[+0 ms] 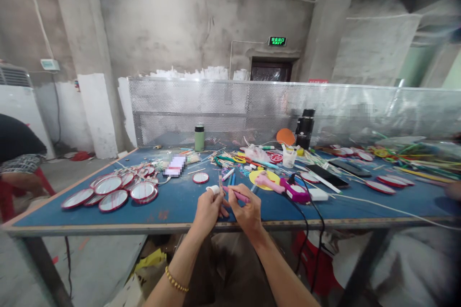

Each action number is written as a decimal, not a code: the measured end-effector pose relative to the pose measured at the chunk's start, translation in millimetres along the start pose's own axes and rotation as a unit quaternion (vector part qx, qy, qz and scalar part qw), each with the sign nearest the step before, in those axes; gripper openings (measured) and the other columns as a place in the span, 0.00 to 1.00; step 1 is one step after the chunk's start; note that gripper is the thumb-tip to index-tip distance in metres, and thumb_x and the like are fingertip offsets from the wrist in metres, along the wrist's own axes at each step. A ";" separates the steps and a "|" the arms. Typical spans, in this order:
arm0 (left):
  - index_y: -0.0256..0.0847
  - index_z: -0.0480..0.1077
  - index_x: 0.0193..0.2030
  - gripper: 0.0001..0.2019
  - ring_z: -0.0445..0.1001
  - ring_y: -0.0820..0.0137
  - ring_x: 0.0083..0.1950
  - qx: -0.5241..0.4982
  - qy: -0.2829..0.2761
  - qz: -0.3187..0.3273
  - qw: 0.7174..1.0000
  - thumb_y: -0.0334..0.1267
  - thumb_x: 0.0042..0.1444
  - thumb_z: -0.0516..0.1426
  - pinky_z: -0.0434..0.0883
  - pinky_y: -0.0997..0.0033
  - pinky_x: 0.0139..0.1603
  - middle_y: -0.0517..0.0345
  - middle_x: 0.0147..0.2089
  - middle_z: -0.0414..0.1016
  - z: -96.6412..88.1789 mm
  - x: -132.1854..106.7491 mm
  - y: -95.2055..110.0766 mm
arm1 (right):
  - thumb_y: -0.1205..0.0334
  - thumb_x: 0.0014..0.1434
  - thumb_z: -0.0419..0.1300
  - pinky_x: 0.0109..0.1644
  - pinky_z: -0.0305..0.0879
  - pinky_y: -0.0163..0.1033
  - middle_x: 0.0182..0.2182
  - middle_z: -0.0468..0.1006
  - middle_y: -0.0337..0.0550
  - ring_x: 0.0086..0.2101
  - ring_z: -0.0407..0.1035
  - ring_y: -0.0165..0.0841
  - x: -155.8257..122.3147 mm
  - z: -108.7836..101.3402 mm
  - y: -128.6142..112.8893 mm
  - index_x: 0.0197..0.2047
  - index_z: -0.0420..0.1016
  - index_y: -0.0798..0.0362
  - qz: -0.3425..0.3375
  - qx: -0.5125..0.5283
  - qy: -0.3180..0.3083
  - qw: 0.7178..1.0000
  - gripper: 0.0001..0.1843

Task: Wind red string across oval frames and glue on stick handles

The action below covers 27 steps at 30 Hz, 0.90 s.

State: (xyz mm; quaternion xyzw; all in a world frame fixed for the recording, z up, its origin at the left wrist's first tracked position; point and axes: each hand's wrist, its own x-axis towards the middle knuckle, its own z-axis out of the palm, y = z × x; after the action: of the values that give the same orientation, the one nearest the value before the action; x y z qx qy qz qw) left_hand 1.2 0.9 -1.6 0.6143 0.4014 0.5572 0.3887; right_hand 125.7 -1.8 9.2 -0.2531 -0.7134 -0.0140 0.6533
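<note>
At the table's front edge my left hand (209,208) is closed around a thin flat stick (221,182), whose top end shows above the fingers. A white wrapping (213,189) covers one fingertip of this hand. Close beside it, my right hand (248,208) grips a pink-purple pen (240,195), its tip pointing left at the stick. Whether the tip touches the stick I cannot tell. Just beyond the hands lie blue markers (232,179) and a white marker (228,174). A small round mirror (200,178) lies to their left.
Red-rimmed round mirrors (108,185) are heaped at left near a phone (175,166). A green bottle (199,138) and a black thermos (305,129) stand toward the mesh divider (216,100). A pink glue gun (268,181), purple power strip (297,190) and cables lie right. Someone sits far left.
</note>
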 end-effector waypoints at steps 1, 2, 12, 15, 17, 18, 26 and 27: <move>0.41 0.63 0.30 0.15 0.73 0.72 0.17 0.001 0.001 -0.001 1.000 0.51 0.58 0.53 0.65 0.79 0.17 0.63 0.18 0.71 -0.1 0.0 0.2 | 0.70 0.62 0.57 0.37 0.69 0.37 0.28 0.77 0.42 0.30 0.72 0.31 -0.3 -0.2 0.1 0.35 0.76 0.53 0.002 0.000 0.001 1.000 0.07; 0.40 0.64 0.31 0.15 0.73 0.72 0.17 -0.001 0.002 -0.001 1.000 0.51 0.58 0.53 0.64 0.79 0.17 0.62 0.18 0.71 -0.1 0.0 0.0 | 0.70 0.62 0.57 0.37 0.69 0.37 0.28 0.77 0.42 0.30 0.72 0.31 -0.6 -0.3 0.3 0.35 0.76 0.53 0.006 0.000 0.003 1.000 0.07; 0.40 0.65 0.32 0.15 0.73 0.72 0.18 -0.003 0.002 0.005 1.000 0.51 0.58 0.53 0.65 0.79 0.17 0.64 0.18 0.71 0.3 1.5 -5.8 | 0.70 0.62 0.57 0.38 0.69 0.36 0.30 0.78 0.41 0.31 0.72 0.31 -1.0 0.1 1.7 0.36 0.77 0.53 0.008 0.001 -0.005 1.000 0.07; 0.40 0.65 0.32 0.15 0.73 0.72 0.17 -0.005 0.002 0.002 1.000 0.51 0.57 0.53 0.65 0.79 0.17 0.63 0.20 0.72 -0.1 1.3 -4.5 | 0.69 0.62 0.57 0.38 0.69 0.37 0.30 0.78 0.41 0.31 0.72 0.31 -0.9 0.3 2.3 0.36 0.76 0.53 0.011 -0.002 -0.001 1.000 0.07; 0.40 0.65 0.33 0.15 0.73 0.72 0.17 -0.008 0.005 0.001 1.000 0.51 0.57 0.53 0.64 0.79 0.16 0.62 0.22 0.74 -0.3 1.1 -3.9 | 0.69 0.63 0.56 0.37 0.69 0.37 0.29 0.77 0.41 0.31 0.72 0.31 -1.1 -0.1 1.7 0.36 0.76 0.53 0.017 -0.007 0.004 1.000 0.08; 0.40 0.65 0.33 0.15 0.74 0.72 0.18 -0.008 0.005 0.002 1.000 0.50 0.57 0.53 0.64 0.79 0.16 0.61 0.22 0.74 -0.2 1.0 -3.8 | 0.68 0.63 0.56 0.38 0.69 0.37 0.29 0.77 0.42 0.31 0.72 0.31 -1.1 -0.3 1.2 0.36 0.77 0.53 0.019 -0.009 0.004 1.000 0.08; 0.40 0.65 0.32 0.15 0.74 0.72 0.18 -0.007 0.004 0.006 1.000 0.51 0.58 0.53 0.65 0.79 0.17 0.63 0.20 0.73 -0.1 0.8 -4.7 | 0.68 0.63 0.56 0.38 0.69 0.37 0.29 0.78 0.42 0.31 0.72 0.32 -0.8 0.4 0.5 0.36 0.76 0.52 0.012 -0.006 -0.002 1.000 0.08; 0.40 0.65 0.32 0.14 0.74 0.72 0.18 -0.006 0.004 0.006 1.000 0.50 0.58 0.53 0.65 0.79 0.17 0.62 0.21 0.74 -0.2 0.8 -4.6 | 0.68 0.63 0.56 0.38 0.69 0.37 0.29 0.78 0.42 0.31 0.72 0.32 -0.8 0.6 0.8 0.36 0.76 0.53 0.014 -0.007 0.000 1.000 0.07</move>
State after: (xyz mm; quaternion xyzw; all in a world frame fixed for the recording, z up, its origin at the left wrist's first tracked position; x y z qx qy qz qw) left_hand 0.8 3.4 -5.5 0.6118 0.3957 0.5648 0.3874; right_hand 125.4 -1.1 8.2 -0.2675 -0.7100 -0.0097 0.6514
